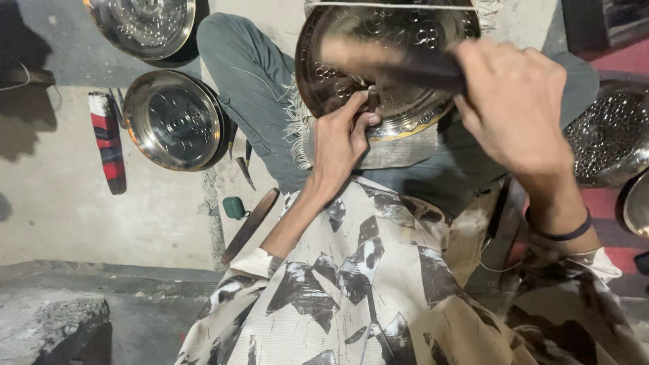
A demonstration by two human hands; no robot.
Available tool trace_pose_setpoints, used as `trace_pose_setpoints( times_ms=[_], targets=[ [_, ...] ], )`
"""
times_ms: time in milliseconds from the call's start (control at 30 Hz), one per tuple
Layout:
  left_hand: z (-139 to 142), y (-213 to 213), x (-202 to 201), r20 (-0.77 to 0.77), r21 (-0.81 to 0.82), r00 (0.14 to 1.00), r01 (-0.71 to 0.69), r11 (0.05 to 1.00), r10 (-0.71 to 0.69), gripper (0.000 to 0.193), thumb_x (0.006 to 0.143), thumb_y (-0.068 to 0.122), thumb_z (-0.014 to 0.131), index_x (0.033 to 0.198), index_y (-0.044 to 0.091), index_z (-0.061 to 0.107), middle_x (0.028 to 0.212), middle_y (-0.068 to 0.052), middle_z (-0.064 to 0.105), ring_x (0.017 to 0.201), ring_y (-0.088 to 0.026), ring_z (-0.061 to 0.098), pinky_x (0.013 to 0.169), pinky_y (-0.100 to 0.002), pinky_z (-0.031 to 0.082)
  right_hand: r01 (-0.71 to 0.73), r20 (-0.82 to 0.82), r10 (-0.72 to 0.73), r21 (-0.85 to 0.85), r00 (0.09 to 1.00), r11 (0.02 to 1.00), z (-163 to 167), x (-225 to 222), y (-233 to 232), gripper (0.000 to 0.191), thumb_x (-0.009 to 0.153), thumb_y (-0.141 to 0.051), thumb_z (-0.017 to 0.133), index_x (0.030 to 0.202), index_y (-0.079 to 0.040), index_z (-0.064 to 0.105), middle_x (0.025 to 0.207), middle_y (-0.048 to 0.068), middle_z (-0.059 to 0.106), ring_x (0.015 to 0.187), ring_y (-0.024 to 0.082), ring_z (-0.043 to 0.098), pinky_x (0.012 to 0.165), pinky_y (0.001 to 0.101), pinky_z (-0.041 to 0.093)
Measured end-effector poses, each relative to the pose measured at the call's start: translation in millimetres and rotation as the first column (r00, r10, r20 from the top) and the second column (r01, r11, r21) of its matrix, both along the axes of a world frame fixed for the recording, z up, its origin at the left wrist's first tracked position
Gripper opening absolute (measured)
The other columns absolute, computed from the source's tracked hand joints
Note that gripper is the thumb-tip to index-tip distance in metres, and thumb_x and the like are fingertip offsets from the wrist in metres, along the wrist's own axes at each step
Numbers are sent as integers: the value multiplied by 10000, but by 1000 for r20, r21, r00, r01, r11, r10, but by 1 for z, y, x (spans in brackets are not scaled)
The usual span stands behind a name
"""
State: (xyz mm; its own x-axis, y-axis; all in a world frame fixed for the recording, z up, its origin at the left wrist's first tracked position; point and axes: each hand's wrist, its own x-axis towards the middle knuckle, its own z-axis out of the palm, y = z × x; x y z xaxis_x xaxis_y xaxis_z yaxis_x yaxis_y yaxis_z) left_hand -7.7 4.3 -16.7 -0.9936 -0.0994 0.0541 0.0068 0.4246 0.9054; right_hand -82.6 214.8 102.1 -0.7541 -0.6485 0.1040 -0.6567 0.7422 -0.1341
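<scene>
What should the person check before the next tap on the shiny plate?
1. Left hand pinches the small punch with its tip on the metal plate: ok.
2. Right hand has a closed grip on the dark hammer handle: ok.
3. Plate rests on the fringed cloth over the lap: ok.
4. Left fingers clear of the striking path: not ok, they sit right next to the punch.
5. Exact spot of the pattern under the punch tip: cannot tell, the hammer is blurred across it.
</scene>
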Motion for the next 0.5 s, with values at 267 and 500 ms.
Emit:
trace_pose_setpoints(
  times_ms=[267,500],
  targets=[
    [-2,2,6,25,87,996,-89,992,87,295,929,-17,659,1219,29,640,941,-120,779,889,-255,815,743,-339,619,-19,108,17,20,994,1000,18,-10,-10,537,830,-99,751,1304,-8,516,1003,175,636,835,376,663,682,467,506],
    [-3,-2,5,-3,-34,999,-43,998,43,274,909,23,738,1176,51,682,908,-158,772,797,-312,774,691,-375,579,-4,-24,8,140,1000,990,6,-1,2,498,829,-148,774,1280,-106,568,1084,79,658,929,297,703,749,457,517]
  ],
)
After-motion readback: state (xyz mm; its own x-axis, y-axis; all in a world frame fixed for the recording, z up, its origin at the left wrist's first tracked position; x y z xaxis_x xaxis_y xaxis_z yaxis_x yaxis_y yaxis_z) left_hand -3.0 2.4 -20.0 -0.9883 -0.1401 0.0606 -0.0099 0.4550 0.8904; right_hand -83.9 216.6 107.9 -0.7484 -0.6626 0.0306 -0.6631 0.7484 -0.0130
